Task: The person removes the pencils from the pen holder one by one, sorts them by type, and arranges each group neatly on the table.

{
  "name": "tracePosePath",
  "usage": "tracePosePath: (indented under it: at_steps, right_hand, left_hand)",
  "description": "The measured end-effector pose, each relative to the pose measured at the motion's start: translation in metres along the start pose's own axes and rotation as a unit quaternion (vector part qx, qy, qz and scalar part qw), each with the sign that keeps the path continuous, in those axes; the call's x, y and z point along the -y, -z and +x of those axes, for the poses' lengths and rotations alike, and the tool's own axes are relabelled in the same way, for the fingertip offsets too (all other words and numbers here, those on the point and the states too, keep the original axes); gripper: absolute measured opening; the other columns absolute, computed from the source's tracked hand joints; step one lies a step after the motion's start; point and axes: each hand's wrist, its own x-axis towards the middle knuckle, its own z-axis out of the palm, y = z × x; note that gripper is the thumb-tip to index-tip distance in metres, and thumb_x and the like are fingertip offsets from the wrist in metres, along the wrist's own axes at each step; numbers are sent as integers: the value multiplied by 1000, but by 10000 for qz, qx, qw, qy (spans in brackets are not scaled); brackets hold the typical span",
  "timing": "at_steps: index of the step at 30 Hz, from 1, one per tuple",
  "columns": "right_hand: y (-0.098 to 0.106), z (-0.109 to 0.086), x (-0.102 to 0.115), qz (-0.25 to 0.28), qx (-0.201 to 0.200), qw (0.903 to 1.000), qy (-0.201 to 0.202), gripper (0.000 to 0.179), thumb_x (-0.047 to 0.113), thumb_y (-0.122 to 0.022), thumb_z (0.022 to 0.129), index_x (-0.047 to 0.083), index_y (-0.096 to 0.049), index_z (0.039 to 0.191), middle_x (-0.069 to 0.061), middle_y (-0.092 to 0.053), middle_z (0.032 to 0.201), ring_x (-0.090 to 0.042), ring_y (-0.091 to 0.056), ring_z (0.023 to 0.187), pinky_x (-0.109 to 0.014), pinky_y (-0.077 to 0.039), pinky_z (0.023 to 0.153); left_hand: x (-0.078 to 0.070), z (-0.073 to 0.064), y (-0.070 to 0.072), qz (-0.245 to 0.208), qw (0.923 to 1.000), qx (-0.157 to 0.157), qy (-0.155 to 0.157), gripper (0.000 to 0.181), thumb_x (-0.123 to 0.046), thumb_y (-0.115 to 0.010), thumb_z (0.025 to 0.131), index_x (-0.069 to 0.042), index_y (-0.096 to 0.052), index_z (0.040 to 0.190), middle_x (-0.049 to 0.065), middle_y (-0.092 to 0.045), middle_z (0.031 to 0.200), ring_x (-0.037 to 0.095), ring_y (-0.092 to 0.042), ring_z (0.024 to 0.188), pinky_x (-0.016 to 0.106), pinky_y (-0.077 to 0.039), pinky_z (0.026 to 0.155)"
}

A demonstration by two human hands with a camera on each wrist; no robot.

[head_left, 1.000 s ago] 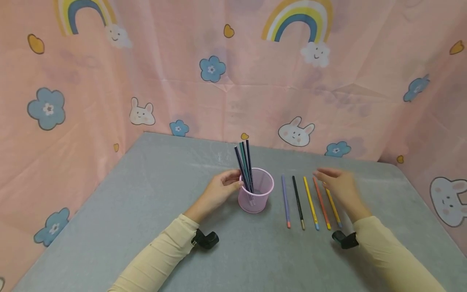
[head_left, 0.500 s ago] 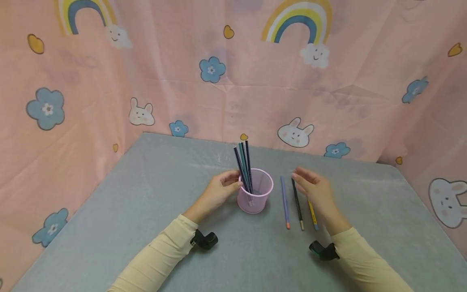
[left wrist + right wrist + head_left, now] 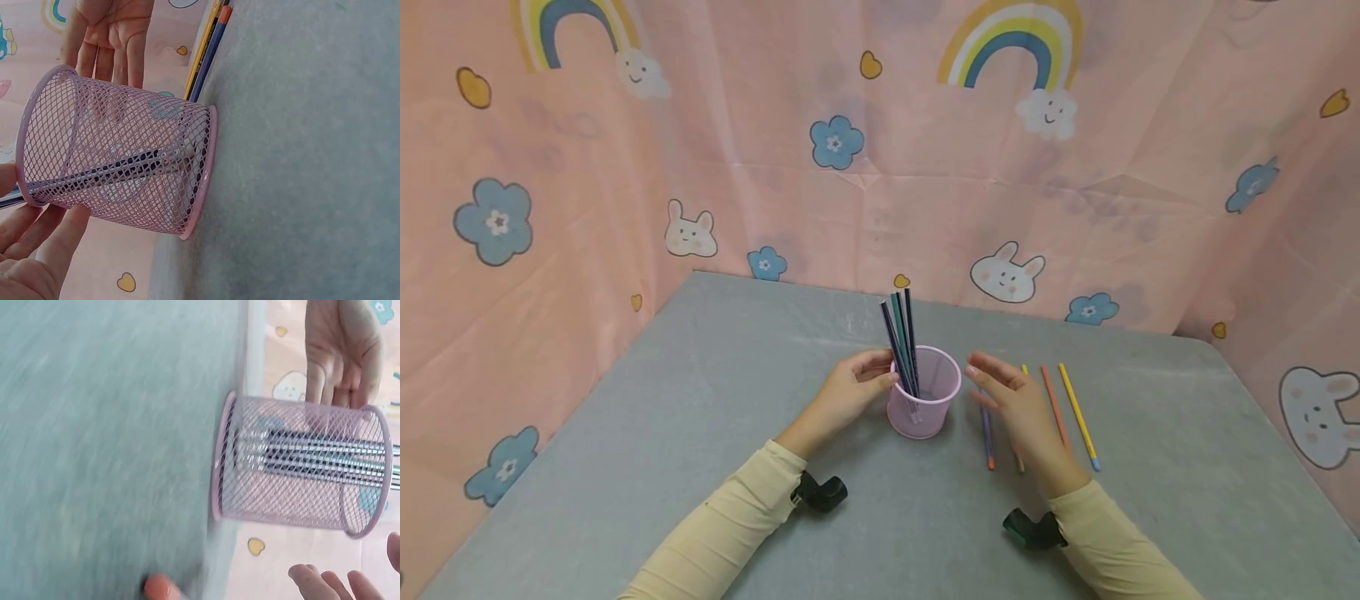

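Pencil cup (image 3: 934, 417), qty 1: lilac-pink mesh, upright on grey table (image 3: 760, 525), mouth up, axis approx. vert.
Contents: 3 dark/teal pencils (image 3: 904, 342), near vert., tops leaning to L side of rim.
Loose on table, R of cup, qty 5, approx. parallel, long axes running away from person w/ slight slant, contrasting ends nearest person: purple pencil (image 3: 988, 437); black pencil (image 3: 1019, 463), mostly hidden; inner yellow pencil (image 3: 1025, 369), ditto; orange-red pencil (image 3: 1052, 400); outer yellow pencil (image 3: 1078, 412).
L hand (image 3: 842, 404): thumb + fingers hold cup at rim, L side.
R hand (image 3: 1022, 408): fingers spread, nothing seen in grip, just R of cup, over purple/black pencils; contact w/ those: can't tell.
Step (judged): cup steadied, R hand approaching it.
Next move prob. calls for R fingers closing gently, cup kept level.
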Motion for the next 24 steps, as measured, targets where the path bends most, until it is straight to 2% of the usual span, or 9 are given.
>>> tracePosePath:
  at_steps: [8,13,24]
  right_hand:
    - [-11,1,0,217,134,9995,-211,56,36,-59,90,7,-45,135,-8,-45,140,-20,-43,127,-29,-47,95]
    - [-16,1,-3,319,177,9986,-369,53,33,-60,90,6,-47,134,-8,-47,139,-21,-46,125,-33,-47,95]
    - [-20,2,-7,313,32,9989,-344,53,33,-64,87,11,-50,133,-7,-51,135,-20,-51,121,-33,-51,90]
  left_hand:
    - [2,1,0,163,9999,21,45,45,-19,-63,89,-5,-51,130,12,-56,129,24,-54,119,36,-46,99]
    - [3,1,-1,141,9999,26,-19,45,-16,-62,89,-2,-50,130,14,-56,128,26,-55,118,36,-47,98]
    - [2,0,1,82,10000,31,19,45,-16,-62,89,-3,-50,130,14,-55,129,26,-54,119,35,-46,98]
